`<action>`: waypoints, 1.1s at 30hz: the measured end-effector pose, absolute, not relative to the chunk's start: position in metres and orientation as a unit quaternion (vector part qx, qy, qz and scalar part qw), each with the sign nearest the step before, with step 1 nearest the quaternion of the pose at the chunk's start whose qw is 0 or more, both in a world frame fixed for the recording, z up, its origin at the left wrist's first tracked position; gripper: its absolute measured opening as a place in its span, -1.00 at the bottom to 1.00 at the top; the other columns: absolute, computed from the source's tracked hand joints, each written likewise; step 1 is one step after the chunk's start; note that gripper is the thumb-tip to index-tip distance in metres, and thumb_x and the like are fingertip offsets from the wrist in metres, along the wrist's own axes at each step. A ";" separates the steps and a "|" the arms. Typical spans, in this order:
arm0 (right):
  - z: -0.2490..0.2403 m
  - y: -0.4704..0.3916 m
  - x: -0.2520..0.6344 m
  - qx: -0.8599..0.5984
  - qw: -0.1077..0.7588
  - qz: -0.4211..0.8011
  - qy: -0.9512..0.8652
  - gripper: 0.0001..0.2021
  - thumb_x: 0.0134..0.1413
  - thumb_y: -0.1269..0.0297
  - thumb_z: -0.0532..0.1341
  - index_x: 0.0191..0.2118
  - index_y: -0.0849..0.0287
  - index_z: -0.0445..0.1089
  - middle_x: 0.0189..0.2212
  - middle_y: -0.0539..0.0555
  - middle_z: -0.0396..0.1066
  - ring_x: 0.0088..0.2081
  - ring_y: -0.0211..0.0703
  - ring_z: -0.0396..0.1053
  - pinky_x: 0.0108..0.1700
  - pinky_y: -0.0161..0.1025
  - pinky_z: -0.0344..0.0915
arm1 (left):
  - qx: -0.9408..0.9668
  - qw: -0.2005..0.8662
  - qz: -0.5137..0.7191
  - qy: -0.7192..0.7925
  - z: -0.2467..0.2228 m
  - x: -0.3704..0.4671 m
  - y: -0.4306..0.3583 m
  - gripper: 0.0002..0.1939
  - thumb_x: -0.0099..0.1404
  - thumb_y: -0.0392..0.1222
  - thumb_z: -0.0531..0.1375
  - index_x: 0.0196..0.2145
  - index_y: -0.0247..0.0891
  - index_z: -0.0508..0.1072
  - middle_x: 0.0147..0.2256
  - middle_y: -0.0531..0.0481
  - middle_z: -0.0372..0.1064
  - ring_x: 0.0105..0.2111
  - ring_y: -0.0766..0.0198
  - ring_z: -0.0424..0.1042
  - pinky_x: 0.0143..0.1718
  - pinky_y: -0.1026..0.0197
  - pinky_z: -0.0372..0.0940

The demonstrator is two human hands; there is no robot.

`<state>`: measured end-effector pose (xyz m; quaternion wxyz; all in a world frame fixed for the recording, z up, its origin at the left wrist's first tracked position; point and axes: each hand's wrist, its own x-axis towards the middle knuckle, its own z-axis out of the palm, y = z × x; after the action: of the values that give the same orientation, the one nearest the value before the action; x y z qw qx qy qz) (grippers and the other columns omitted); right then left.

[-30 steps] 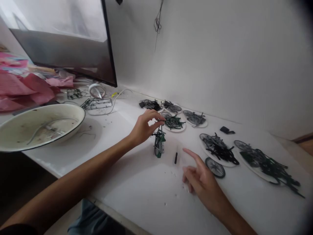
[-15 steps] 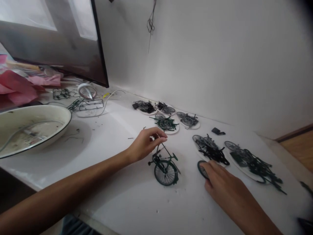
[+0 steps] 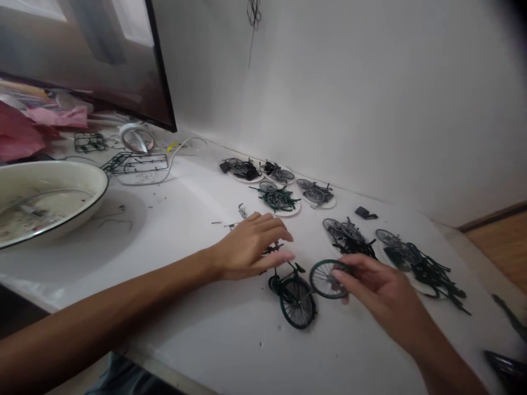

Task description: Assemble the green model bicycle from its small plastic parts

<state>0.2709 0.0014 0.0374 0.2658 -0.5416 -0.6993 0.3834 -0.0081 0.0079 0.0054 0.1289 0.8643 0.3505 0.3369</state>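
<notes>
My right hand (image 3: 381,291) pinches a loose green-rimmed toy wheel (image 3: 323,280) between thumb and fingers, raised a little off the table. Just left of that wheel, a partly built dark green model bicycle (image 3: 297,303) has one spoked wheel fitted. Over the far end of its frame is my left hand (image 3: 255,247), thumb and fingers spread apart, hiding part of the frame. Whether those fingers touch it I cannot tell. Small thin parts (image 3: 241,211) lie just beyond the left hand.
Several white plates with bicycle parts (image 3: 280,200) stand along the wall, more (image 3: 428,269) at the right. An enamel basin (image 3: 96,189) sits at the left, near part frames (image 3: 146,163) and a tape roll (image 3: 135,137). A large screen (image 3: 102,60) rises behind.
My right hand has lifted the wheel from beside the plate and brought it left, near the bicycle. My left fingers have parted from their pinch, and the bicycle leans lower, turned slightly.
</notes>
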 end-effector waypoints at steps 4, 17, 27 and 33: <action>0.030 -0.012 0.240 -0.468 0.271 0.498 -0.677 -0.79 0.11 0.13 0.33 -0.23 0.14 0.43 -0.36 0.03 0.47 -0.36 -0.19 0.45 -0.30 -0.27 0.47 | 0.876 0.117 0.338 0.323 0.003 0.002 0.001 -0.66 0.42 0.06 0.09 -0.25 -0.28 0.45 -0.17 -0.08 0.42 -0.20 0.17 0.32 -0.09 0.06 0.16; 0.021 0.054 0.197 -0.457 0.145 0.586 -0.654 -0.62 0.08 0.14 0.36 -0.04 0.23 0.40 -0.23 0.13 0.49 -0.33 -0.22 0.44 -0.36 -0.30 0.29 | 0.615 0.327 0.563 0.445 -0.005 -0.040 0.052 -0.64 0.47 -0.07 0.00 -0.41 -0.32 0.36 -0.53 0.04 0.25 -0.50 0.38 0.23 -0.44 0.30 0.15; 0.001 0.051 0.230 -0.451 0.185 0.674 -0.555 -0.66 0.11 0.03 0.32 -0.17 0.20 0.39 -0.54 -0.07 0.27 -0.55 -0.38 0.19 -0.56 -0.43 0.06 | 0.687 0.352 0.468 0.431 -0.008 -0.023 0.036 -0.66 0.46 -0.08 0.02 -0.43 -0.29 0.35 -0.51 0.07 0.24 -0.48 0.38 0.21 -0.41 0.29 0.13; -0.009 0.048 0.227 -0.436 0.293 0.693 -0.493 -0.65 0.16 -0.06 0.24 -0.15 0.09 0.24 -0.32 0.03 0.41 -0.43 -0.27 0.34 -0.52 -0.37 0.17 | 0.675 0.416 0.415 0.446 -0.011 -0.007 0.025 -0.62 0.49 -0.01 -0.04 -0.41 -0.28 0.31 -0.51 0.08 0.23 -0.49 0.38 0.20 -0.45 0.30 0.13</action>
<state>0.2272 0.0476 -0.0088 0.2932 -0.4365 -0.4931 0.6930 -0.0068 0.0249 -0.0105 0.4160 0.6746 0.4464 0.4154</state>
